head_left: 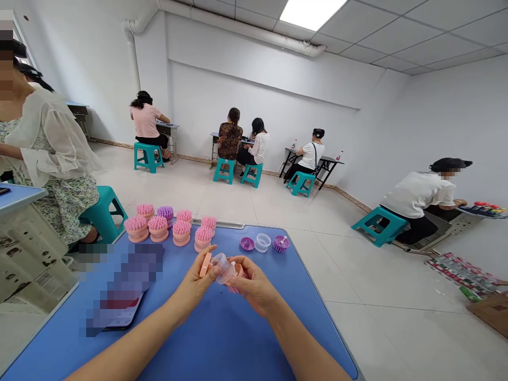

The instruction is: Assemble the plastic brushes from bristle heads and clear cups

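Observation:
Above the middle of the blue table [198,338], my left hand [198,275] has its fingers closed on a clear plastic cup [222,268] and a flat peach ring [205,264]. My right hand [254,283] grips a peach part with pink bristles [232,288], and a small white stem shows at its top. The cup and the bristled part are side by side, close together. Beyond my hands lie a purple disc [247,243], a clear ring [262,243] and a purple bristled part [281,243] with a white stem.
Several pink bristled brushes [159,228] and a purple one [165,214] stand at the table's back left. A phone [127,312], partly blurred, lies on the left. A person [51,148] is close at the left; others sit on stools farther off.

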Available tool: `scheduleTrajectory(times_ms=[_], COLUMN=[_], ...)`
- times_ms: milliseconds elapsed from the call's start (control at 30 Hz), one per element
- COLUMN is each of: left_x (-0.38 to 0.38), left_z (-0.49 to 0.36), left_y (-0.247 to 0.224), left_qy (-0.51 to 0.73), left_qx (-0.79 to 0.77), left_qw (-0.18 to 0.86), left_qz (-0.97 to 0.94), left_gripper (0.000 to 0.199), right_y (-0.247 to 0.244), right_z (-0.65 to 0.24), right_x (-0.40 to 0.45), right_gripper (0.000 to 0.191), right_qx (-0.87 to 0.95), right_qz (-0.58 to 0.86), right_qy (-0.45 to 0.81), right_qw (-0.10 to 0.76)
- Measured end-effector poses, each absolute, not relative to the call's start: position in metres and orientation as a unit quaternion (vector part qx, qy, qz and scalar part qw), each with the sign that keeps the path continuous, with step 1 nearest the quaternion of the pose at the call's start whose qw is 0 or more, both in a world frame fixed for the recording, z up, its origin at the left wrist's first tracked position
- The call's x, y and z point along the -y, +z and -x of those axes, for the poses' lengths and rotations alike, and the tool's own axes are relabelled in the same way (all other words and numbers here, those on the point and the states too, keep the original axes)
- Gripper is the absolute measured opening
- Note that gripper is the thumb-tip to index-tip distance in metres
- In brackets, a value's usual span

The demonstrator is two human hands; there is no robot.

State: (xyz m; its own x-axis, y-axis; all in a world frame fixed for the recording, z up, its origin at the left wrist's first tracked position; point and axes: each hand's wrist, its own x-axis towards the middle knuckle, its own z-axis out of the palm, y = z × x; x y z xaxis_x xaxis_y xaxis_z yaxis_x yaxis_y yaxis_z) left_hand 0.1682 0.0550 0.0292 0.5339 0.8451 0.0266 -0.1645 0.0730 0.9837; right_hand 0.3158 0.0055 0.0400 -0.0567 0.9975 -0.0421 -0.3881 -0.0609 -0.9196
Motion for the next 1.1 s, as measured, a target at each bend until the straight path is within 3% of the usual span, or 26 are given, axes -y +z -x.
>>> scheduleTrajectory(times_ms=[333,667,967,1100], left_x=[-0.056,-0.066,-0.062,-0.059], left_z=[-0.169,-0.164,-0.164,-0.163], left_y=[0.028,0.020,0.031,0.032], left_qy=[0.444,0.438,0.489,0.450], left_qx=[-0.280,-0.295,-0.334,-0.314], left_qw=[0.661,0.558,0.611,0.669], left_qz=[-0.536,-0.640,-0.525,-0.501], left_gripper=[0.042,0.036,0.038,0.042], right_y=[0.037,0.040,0.041,0.044], right_z=[-0.304,-0.314,-0.323,-0.327], right_x=[-0.004,0.000,-0.006,-0.005], right_gripper=[0.024,0.025,0.026,0.022], right_qx=[0.257,0.368,0.234,0.193], right_qz=[0.296,0.292,0.253,0.221], right_qy=[0.647,0.627,0.623,0.630], right_qw=[0.654,0.622,0.702,0.719])
